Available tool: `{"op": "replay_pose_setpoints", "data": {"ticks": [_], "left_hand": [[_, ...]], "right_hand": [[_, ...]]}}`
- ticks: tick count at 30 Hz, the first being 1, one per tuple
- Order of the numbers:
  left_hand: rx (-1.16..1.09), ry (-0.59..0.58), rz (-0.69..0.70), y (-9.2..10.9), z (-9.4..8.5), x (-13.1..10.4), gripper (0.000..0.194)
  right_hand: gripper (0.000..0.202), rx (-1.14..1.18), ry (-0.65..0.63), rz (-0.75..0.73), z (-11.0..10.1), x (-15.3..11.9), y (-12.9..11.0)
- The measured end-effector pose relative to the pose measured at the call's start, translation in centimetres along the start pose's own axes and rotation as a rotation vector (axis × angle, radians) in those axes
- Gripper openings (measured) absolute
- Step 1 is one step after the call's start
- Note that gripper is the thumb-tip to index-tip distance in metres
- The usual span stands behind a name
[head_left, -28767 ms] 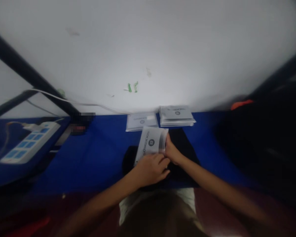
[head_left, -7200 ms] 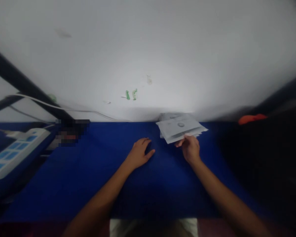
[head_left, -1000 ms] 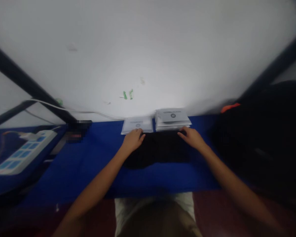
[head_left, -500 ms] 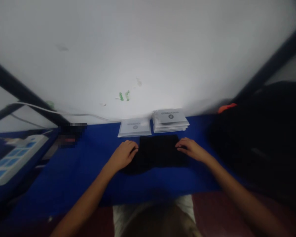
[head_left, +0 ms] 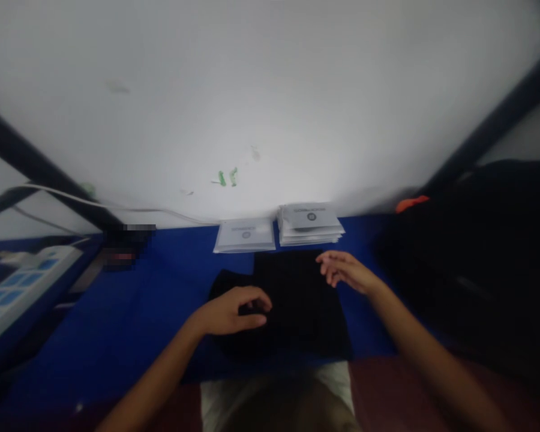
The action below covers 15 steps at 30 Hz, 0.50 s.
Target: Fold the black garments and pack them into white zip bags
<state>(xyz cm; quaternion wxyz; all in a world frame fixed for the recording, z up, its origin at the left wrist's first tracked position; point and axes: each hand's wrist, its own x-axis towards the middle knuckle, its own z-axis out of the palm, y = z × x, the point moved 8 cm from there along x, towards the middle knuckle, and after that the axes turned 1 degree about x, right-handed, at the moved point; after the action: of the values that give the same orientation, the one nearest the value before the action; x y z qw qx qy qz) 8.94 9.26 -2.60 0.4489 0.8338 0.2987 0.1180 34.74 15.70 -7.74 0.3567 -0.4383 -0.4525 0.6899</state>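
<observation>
A piece of black cloth [head_left: 297, 300] lies spread on the blue tabletop, reaching to its front edge; its dark colour hides any folds or seams. My left hand [head_left: 236, 309] is over the cloth's left part, fingers curved and thumb apart, with nothing seen between them. At the cloth's far right edge, my right hand [head_left: 345, 271] hovers with loosely bent fingers apart, holding nothing. Just beyond the cloth are a flat white packet [head_left: 245, 235] and a stack of similar white packets [head_left: 311, 223] with dark print.
A white power strip [head_left: 31, 288] with blue sockets is at the left. A pale cable [head_left: 162, 210] runs along the wall. A large black heap [head_left: 477, 270] fills the right side, with an orange item [head_left: 411, 204] behind it. Dark frame bars [head_left: 40, 156] slant at both sides.
Both hands have let go of the cloth's side edges. The cloth now extends nearer to me. My left hand has moved toward me and rightward; the right has opened near the same spot.
</observation>
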Motion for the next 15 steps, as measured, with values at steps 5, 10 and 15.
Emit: {"op": "replay_pose_setpoints", "data": {"ticks": [5,10,15], "left_hand": [[0.451,0.12,-0.029,-2.3,0.8,2.9,0.055],[0.554,0.089,-0.08,-4.2,1.4,4.1,0.071],[0.427,0.162,-0.061,-4.2,0.3,4.2,0.066]], "right_hand": [[0.017,0.274,0.294,0.013,-1.1,4.9,-0.9],[0.01,0.348,0.399,-0.096,-1.6,6.8,-1.9],[0.01,0.402,0.475,-0.32,-1.6,4.8,-4.1]]}}
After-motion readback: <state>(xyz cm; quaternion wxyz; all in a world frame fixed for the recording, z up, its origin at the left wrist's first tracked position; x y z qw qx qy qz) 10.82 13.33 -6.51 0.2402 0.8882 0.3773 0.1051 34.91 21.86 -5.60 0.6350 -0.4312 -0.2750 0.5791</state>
